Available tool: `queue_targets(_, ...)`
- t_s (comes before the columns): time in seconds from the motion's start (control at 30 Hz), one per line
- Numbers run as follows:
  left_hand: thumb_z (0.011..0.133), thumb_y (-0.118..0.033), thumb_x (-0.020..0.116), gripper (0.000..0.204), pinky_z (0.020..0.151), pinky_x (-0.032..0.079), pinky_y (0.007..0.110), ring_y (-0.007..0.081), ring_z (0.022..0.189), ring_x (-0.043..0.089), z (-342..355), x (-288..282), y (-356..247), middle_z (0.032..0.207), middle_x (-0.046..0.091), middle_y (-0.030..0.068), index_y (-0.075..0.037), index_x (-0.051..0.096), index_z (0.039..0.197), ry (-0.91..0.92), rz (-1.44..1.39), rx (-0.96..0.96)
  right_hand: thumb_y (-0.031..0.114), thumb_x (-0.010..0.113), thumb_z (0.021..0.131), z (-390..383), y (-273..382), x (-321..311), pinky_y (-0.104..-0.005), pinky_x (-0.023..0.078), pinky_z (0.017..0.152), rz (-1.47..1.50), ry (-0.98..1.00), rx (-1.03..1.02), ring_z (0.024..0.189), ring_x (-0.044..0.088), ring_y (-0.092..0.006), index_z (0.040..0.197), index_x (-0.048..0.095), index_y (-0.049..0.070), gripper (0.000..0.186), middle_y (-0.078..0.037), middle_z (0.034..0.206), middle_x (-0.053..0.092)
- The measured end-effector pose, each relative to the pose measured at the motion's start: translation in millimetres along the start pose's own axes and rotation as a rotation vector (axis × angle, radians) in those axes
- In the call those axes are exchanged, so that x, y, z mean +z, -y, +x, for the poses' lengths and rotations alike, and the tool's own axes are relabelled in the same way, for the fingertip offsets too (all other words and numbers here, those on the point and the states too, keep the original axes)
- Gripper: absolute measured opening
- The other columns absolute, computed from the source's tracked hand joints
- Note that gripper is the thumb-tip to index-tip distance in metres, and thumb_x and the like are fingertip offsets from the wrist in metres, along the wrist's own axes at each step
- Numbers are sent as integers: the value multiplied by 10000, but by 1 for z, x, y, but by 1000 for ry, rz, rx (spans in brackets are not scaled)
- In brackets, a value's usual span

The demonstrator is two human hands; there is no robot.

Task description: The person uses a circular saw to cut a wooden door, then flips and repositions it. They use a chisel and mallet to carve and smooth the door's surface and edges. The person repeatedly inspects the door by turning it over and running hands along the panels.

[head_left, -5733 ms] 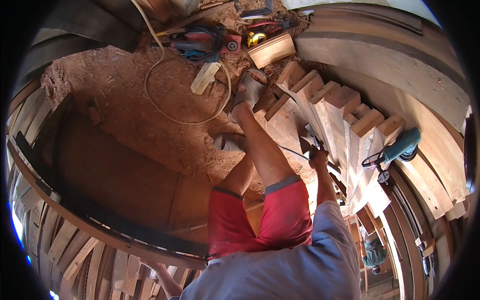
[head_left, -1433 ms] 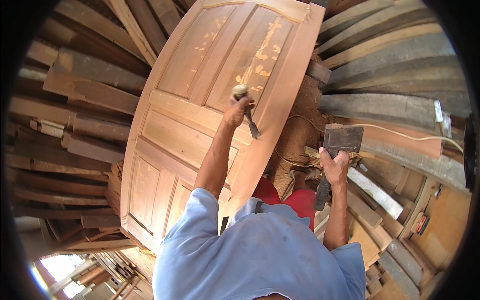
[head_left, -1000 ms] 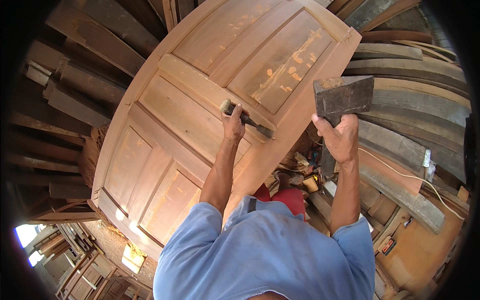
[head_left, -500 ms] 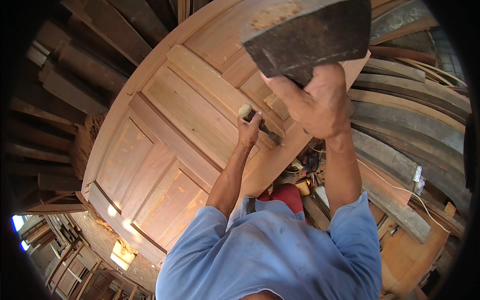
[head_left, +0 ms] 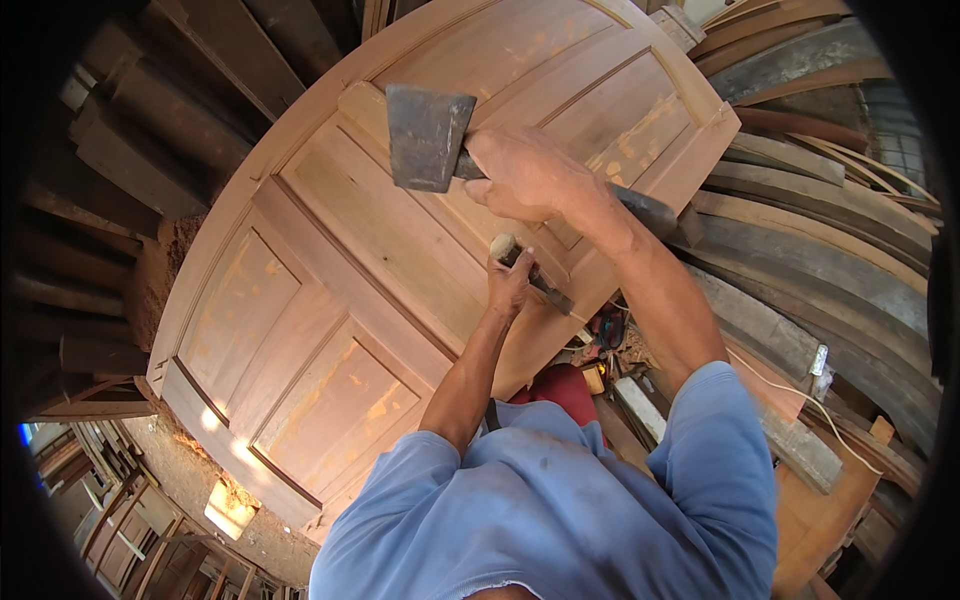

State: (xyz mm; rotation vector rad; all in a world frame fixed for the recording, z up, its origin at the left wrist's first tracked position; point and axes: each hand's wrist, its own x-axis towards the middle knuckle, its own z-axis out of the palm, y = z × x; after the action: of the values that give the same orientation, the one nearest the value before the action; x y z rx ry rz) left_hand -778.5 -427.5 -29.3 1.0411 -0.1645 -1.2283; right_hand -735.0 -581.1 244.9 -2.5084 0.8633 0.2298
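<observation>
Head view: a panelled wooden door [head_left: 350,265] fills the middle and runs from eight o'clock up to one o'clock, its face toward the camera, with pale patches on several panels. Just right of centre, the left hand [head_left: 508,285] is closed round a chisel [head_left: 550,294], leaving the handle's light butt bare at the top. The blade slants toward four o'clock, over the door's near edge member; whether its tip has bitten in or merely rests there is hard to tell at this size.

Toward twelve o'clock, the right hand [head_left: 525,172] is wrapped firmly about the handle of a dark, block-headed mallet [head_left: 430,137]. The head hangs to the eleven o'clock side, well apart from the chisel butt.

The step in hand looks like mallet-and-chisel cutting, with the chisel set and the mallet lifted clear. As I judge it, the next move calls for a steady left hand and a mallet face brought square onto the butt, clear of the fingers.

Stacked boards [head_left: 810,235] fan out at two to three o'clock; a pale cable [head_left: 800,393] trails at four; darker planks [head_left: 180,130] stand at ten.
</observation>
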Motion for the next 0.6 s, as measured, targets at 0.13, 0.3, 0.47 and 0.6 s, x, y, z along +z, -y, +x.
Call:
queue_targets(0.13, 973, -75, 664, 104, 568, 503, 288, 120, 640, 615, -5, -4, -45, 768, 615, 13, -71, 567, 1008, 4, 71, -10, 253, 730, 845, -16, -2, -16, -450, 521, 805, 231, -109, 77, 871, 669, -409, 994, 671, -48, 341, -252, 912, 695)
queue_targets(0.3, 883, -149, 715, 409, 693, 553, 402, 292, 784, 696, 4, -4, -80, 855, 689, 159, -53, 552, 1245, 399, 923, 31, 226, 730, 853, -85, -54, 28, -393, 514, 780, 528, -244, 156, 789, 646, -278, 1046, 670, -36, 331, -173, 878, 684)
queue_targets(0.47, 828, -159, 671, 780, 819, 552, 493, 426, 990, 696, -36, 16, -23, 1047, 717, 249, -101, 363, 1542, 808, 1796, -154, 181, 721, 881, -176, -87, 92, -298, 480, 575, 856, -293, 344, 638, 581, -120, 973, 653, -15, 227, -50, 796, 624)
queue_targets(0.6, 785, -120, 680, 769, 782, 546, 507, 418, 972, 697, -81, 39, -19, 1028, 708, 235, -91, 398, 1499, 942, 1756, -126, 171, 724, 865, -243, -106, 132, -269, 453, 505, 1079, -349, 550, 586, 576, -96, 895, 644, -6, 196, -36, 754, 620)
